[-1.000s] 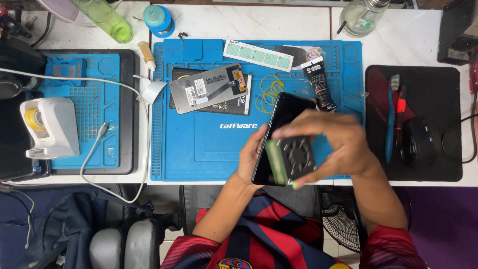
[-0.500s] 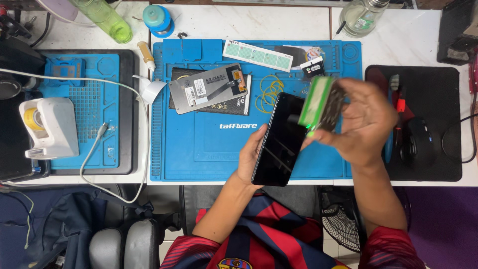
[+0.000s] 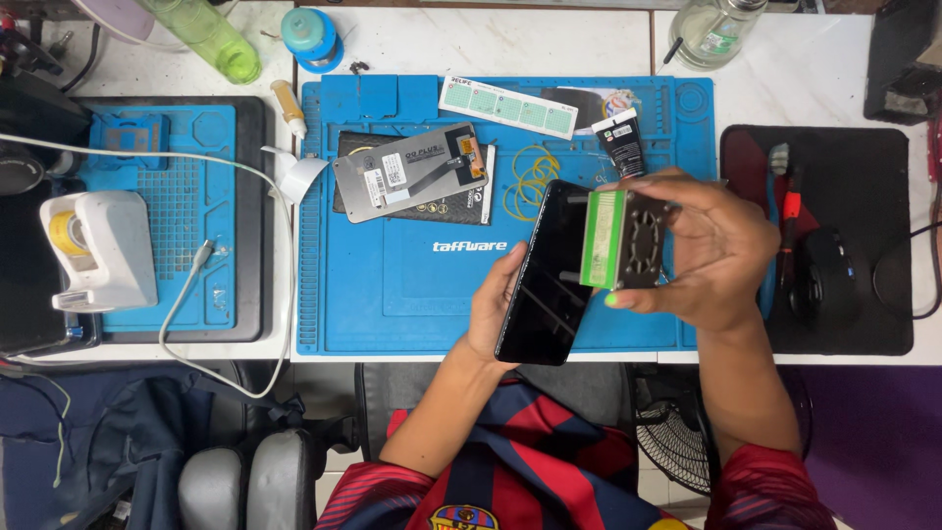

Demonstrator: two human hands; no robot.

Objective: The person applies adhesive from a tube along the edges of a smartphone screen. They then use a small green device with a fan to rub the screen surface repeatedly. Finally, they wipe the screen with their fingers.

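1. The white table point(image 3: 471, 39) carried everything; its near edge ran just under the hands, and none of the fixed items on it had shifted since the earlier frames.
2. The large blue mat point(image 3: 392, 294), rubbery and ribbed along its left edge with moulded trays along its far edge, lay at the table's middle. A black mat point(image 3: 863, 324) lay at the right end.
3. A smaller blue mat point(image 3: 167, 196) with a gridded surface lay toward the left end, a boxy white plastic device point(image 3: 98, 250) standing on its left part.
4. The dark phone point(image 3: 549, 280), a flat glossy slab with rounded corners, stood tilted over the large mat's near right part. It had stayed in the left hand point(image 3: 496, 309), whose fingers curled round its lower left edge from behind.
5. The right hand point(image 3: 716, 250) had been over the phone a second before; since then it had lifted away to the right, above the large mat's right edge. Its fingers and thumb pinched the green-sided block point(image 3: 623, 240).
6. That block, small and boxy, showed one bright green face and a dark metal face with a round fan opening. It hung just beside the phone's upper right edge, overlapping it in view.
7. A grey screen panel point(image 3: 407, 172) lay flat at the mat's middle far part, thin yellow rubber bands point(image 3: 530, 182) looped beside it.
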